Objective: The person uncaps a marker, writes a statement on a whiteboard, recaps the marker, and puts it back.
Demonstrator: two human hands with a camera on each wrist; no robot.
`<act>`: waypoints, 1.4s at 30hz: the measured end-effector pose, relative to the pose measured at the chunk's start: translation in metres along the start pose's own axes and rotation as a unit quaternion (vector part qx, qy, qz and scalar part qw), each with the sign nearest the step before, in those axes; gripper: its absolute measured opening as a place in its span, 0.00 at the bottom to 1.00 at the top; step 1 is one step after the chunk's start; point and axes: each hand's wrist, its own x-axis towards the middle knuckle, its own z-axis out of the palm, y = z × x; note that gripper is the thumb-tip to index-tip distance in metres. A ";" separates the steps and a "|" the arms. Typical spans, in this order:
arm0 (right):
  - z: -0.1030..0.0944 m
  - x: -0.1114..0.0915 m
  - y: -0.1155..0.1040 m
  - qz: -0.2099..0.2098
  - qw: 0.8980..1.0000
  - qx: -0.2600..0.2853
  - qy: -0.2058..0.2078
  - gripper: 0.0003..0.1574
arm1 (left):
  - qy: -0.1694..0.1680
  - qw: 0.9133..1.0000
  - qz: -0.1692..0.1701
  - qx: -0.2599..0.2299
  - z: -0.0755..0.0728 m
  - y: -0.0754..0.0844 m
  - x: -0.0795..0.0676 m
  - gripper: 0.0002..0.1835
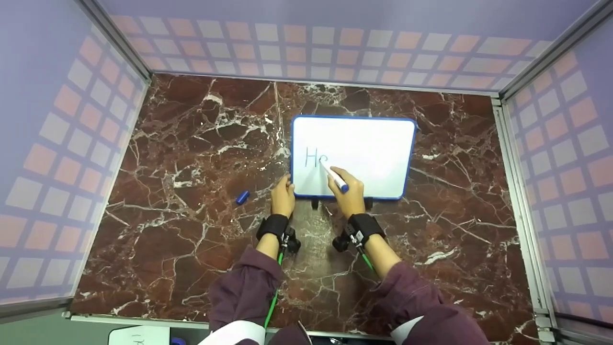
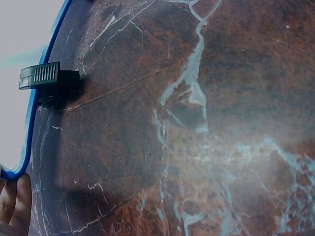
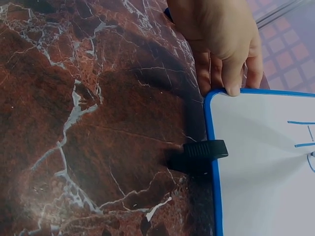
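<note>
A small whiteboard (image 1: 368, 148) with a blue rim stands propped on black feet (image 1: 314, 202). The right hand (image 1: 352, 194) grips a white marker (image 1: 334, 175) with a blue end, its tip at the writing surface. Blue strokes form an "H" (image 1: 312, 157) and a small curved letter beside it, where the tip is. At the board's lower left corner is the left hand (image 1: 283, 197). The right wrist view shows its thumb (image 3: 232, 81) on the blue rim and the other fingers behind the edge. A blue marker cap (image 1: 243, 197) lies left of that hand.
The table (image 1: 191, 153) has a dark red marbled top. Panels with pink and white squares (image 1: 323, 52) enclose its back and sides, joined by metal rails (image 1: 522, 211). Green cables (image 1: 272, 304) run from the wrist cameras. Another white board (image 1: 139, 335) shows below the front edge.
</note>
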 end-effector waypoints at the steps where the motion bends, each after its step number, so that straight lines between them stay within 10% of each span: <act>1: 0.000 0.000 0.000 0.000 1.000 0.000 0.000 0.14 | -0.001 1.000 0.002 0.006 -0.003 0.003 -0.001 0.17; 14: -0.002 -0.004 0.001 0.001 1.000 -0.005 -0.006 0.13 | -0.020 0.999 -0.034 0.032 -0.032 0.062 -0.008 0.16; 23: -0.006 -0.006 0.003 -0.004 1.000 -0.005 -0.001 0.12 | -0.024 0.999 -0.031 0.016 -0.033 0.060 -0.008 0.16; 34: -0.007 -0.008 0.006 -0.005 1.000 -0.023 0.011 0.12 | 0.011 0.997 0.017 0.078 0.084 -0.145 0.025 0.18; 42: -0.008 -0.007 0.006 -0.013 1.000 -0.020 0.013 0.12 | 0.010 0.997 0.024 0.071 0.096 -0.170 0.032 0.20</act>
